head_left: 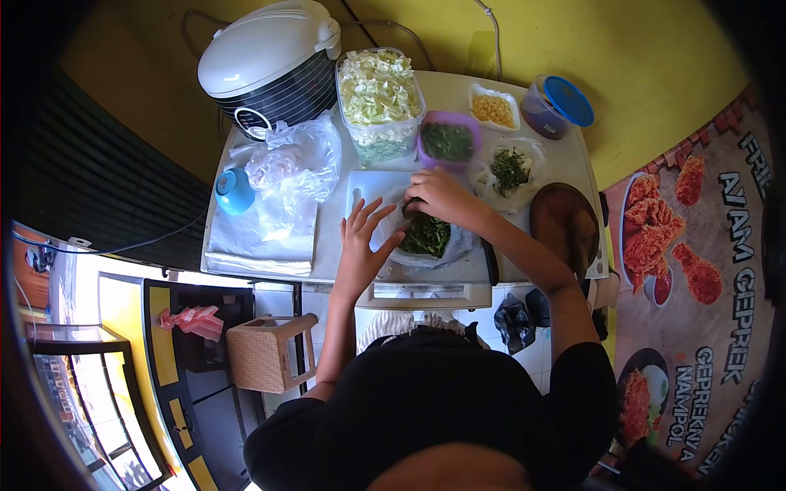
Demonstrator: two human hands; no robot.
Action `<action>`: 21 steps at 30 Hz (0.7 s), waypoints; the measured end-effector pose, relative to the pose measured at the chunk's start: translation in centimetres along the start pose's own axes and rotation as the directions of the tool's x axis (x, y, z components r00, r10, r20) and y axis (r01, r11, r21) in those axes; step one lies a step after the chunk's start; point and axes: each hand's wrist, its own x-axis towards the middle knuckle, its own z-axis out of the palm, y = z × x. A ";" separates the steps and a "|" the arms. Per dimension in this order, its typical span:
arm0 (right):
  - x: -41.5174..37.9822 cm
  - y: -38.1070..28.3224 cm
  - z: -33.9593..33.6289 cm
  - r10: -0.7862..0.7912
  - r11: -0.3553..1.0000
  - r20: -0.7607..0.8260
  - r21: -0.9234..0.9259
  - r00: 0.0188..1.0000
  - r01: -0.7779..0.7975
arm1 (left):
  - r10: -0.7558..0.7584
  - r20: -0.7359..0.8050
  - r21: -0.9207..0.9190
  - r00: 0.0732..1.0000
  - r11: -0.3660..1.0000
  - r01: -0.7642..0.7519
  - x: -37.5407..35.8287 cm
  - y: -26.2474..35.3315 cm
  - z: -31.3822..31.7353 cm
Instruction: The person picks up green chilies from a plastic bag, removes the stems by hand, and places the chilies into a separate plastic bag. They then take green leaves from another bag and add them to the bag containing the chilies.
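Observation:
Dark green chopped leaves (427, 236) lie in a clear plastic bag (453, 250) near the table's front edge, partly over a white cutting board (378, 182). My right hand (438, 196) reaches in from the right, its curled fingertips at the upper edge of the leaves; what they hold, if anything, is hidden. Left of the bag, my left hand (363, 245) is raised with its fingers spread and holds nothing. Behind the board stand a purple container of greens (447, 141) and a tall clear container of shredded cabbage (380, 102).
At the back left is a rice cooker (274, 69), with plastic bags (282, 172) and a blue bowl (235, 191) before it. On the right are a stone mortar (563, 229), a white tray of yellow pieces (494, 108), bagged greens (509, 170) and a blue-lidded tub (557, 106).

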 end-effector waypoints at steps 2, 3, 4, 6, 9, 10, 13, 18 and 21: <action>-0.2 0.2 -0.5 -0.006 0.999 -0.030 0.033 1.000 0.007 | 0.014 -0.042 -0.024 0.999 1.000 -0.015 0.1 0.2 -0.2; -0.4 0.4 -0.9 0.023 0.977 -0.069 0.212 0.997 -0.008 | 0.017 -0.045 -0.024 0.999 1.000 -0.018 0.2 0.2 -0.2; -0.7 0.6 -1.2 0.059 0.923 -0.100 0.385 0.993 -0.016 | 0.020 -0.075 -0.068 0.997 0.997 -0.025 0.2 0.2 -0.3; -1.5 0.9 -1.0 0.084 0.888 -0.152 0.460 0.985 -0.005 | 0.022 -0.102 -0.115 0.995 0.993 -0.034 0.4 0.3 -0.3; -2.3 0.5 -1.0 0.169 0.783 -0.197 0.623 0.966 -0.009 | -0.005 -0.125 -0.169 0.992 0.985 -0.017 0.7 0.7 -0.4; -2.5 0.1 -1.2 0.223 0.710 -0.189 0.704 0.956 -0.027 | 0.000 -0.124 -0.169 0.992 0.985 -0.021 0.9 0.9 -0.3; -3.1 -1.2 -2.7 0.334 0.567 -0.060 0.810 0.941 -0.150 | 0.004 -0.116 -0.258 0.993 0.966 -0.034 1.4 1.1 0.4; -4.1 -2.0 -2.2 0.364 0.460 -0.048 0.878 0.930 -0.135 | -0.034 -0.019 -0.498 0.999 0.867 0.020 2.1 3.3 1.5; -4.8 -3.2 -2.4 0.408 0.296 -0.034 0.950 0.912 -0.097 | -0.131 -0.002 -0.441 0.991 0.890 0.117 2.0 4.2 2.4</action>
